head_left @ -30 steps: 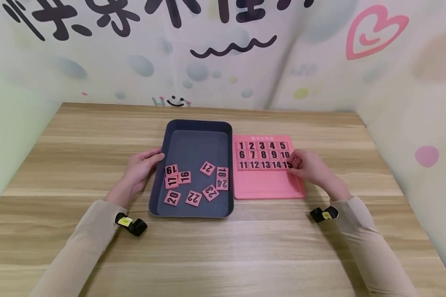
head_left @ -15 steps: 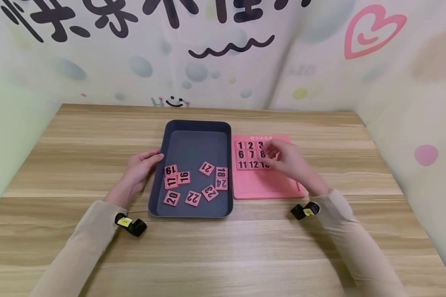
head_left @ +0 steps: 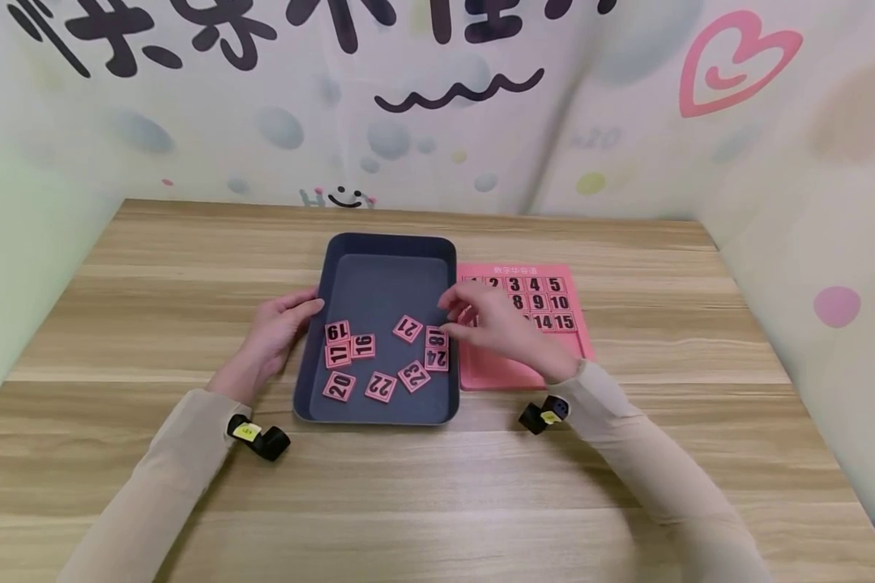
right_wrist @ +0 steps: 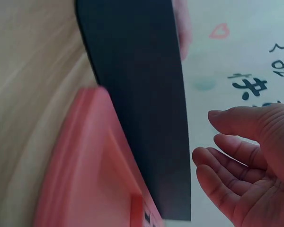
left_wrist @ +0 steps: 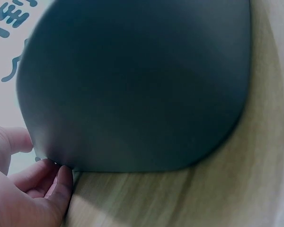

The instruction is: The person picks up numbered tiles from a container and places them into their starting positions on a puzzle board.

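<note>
On the table (head_left: 437, 502), the dark tray (head_left: 390, 283) sits right beside the pink board (head_left: 492, 375), with loose numbered tiles (head_left: 381, 387) in its near half. The left hand (head_left: 277, 332) grips the tray's left rim, thumb on the edge. The right hand (head_left: 499, 320) hovers over the tray's right rim beside tile 18 (head_left: 436, 338), thumb and fingers gently curved and apart, with nothing visible between them.

The board's visible rows end in 5, 10 and 15, so the step in hand looks like reaching for another tile to begin the fourth row. Tile 16 (head_left: 363, 346), lying sideways next to 17, seems the fitting choice; that would call for reaching further left, pinching its edges and turning it upright.
</note>
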### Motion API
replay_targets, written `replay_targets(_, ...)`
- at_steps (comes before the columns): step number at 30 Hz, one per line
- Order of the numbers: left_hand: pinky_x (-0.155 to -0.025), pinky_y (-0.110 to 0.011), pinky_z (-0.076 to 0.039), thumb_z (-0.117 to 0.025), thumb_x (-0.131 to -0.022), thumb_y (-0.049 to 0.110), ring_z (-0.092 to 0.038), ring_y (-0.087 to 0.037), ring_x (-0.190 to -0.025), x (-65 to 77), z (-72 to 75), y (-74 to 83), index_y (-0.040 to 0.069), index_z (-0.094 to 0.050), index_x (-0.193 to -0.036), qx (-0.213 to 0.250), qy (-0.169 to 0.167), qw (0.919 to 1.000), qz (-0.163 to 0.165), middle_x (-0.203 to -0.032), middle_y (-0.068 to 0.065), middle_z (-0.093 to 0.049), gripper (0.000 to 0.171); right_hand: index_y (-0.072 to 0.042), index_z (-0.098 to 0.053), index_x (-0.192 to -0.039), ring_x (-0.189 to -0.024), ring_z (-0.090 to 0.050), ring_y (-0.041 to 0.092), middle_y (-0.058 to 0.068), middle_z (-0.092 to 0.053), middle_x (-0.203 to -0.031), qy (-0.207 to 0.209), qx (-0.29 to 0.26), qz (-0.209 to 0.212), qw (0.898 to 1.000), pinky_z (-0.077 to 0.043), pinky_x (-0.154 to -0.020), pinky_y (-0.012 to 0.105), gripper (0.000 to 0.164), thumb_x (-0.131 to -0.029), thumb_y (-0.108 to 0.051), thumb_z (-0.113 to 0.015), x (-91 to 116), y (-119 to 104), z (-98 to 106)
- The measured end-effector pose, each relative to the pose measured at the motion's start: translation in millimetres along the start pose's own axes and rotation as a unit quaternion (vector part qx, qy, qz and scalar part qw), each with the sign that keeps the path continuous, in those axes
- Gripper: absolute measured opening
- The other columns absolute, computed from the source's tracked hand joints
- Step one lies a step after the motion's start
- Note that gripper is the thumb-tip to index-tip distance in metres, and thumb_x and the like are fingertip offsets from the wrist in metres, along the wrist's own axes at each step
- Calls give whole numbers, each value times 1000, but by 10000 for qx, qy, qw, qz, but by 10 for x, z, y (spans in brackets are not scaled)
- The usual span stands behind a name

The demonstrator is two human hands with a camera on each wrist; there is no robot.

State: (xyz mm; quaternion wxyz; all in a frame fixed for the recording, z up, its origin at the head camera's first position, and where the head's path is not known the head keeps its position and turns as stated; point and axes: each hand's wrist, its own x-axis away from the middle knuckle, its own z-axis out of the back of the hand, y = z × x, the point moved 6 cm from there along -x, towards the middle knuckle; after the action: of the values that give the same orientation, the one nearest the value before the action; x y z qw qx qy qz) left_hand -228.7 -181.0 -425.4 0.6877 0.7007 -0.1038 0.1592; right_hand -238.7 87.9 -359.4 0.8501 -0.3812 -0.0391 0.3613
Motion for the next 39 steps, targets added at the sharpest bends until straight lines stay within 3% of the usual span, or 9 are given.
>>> replay_targets(7, -80, -12, -44, -57, -92, 12, -53, -2, -94, -4, 3, 13, -5, -42, -137, 37, 31, 10000, -17, -134, -12, -48, 50, 5, -61, -100, -84, -62, 20, 16, -62, -96, -307, -185, 397, 9986, -52, -74, 26, 23, -81, -3, -71, -113, -154, -228)
replay_targets(19, -84, -13, -43, -57, -93, 15, -50, -8, -105, 5, -5, 28, -4, -41, -138, -38, -4, 10000, 72, -141, -16, -42, 51, 3, -61, -103, -87, -60, 20, 13, -61, -97, -698, -43, 529, 9961, -51, -76, 25, 26, -81, -6, -72, -283, -343, -509)
replay_targets(23, -84, -14, -42, -57, -93, 16, -50, -8, -106, 6, -4, 28, -4, -41, -138, -71, -20, 9999, 77, -143, -17, -40, 52, 0, -62, -108, -91, -58, 19, 12, -62, -103, -893, 154, 428, 9950, -48, -81, 24, 29, -82, -8, -72, -348, -377, -608)
replay_targets(30, -81, -13, -43, -58, -93, 16, -52, -4, -98, 9, 10, 8, -4, -42, -137, -8, 9, 10000, 80, -130, -8, -52, 51, -3, -61, -115, -104, -57, 17, 8, -63, -113, -1191, 347, 188, 9921, -44, -92, 28, 34, -83, -11, -71, -437, -373, -761)
replay_targets(35, -80, -12, -43, -57, -92, 15, -53, -2, -95, 9, 10, -2, -5, -42, -137, 24, 0, 10000, 37, -129, -8, -52, 51, -3, -61, -117, -107, -56, 18, 8, -62, -115, -1280, 446, 91, 9907, -44, -93, 29, 35, -84, -13, -70, -469, -364, -833)
replay_targets(39, -79, -12, -44, -58, -92, 13, -54, 0, -92, 6, 8, -4, -6, -42, -137, 136, -5, 9999, 6, -117, 0, -57, 51, -4, -61, -116, -105, -56, 18, 8, -62, -113, -1323, 602, 77, 9894, -45, -91, 30, 34, -84, -12, -70, -490, -351, -887)
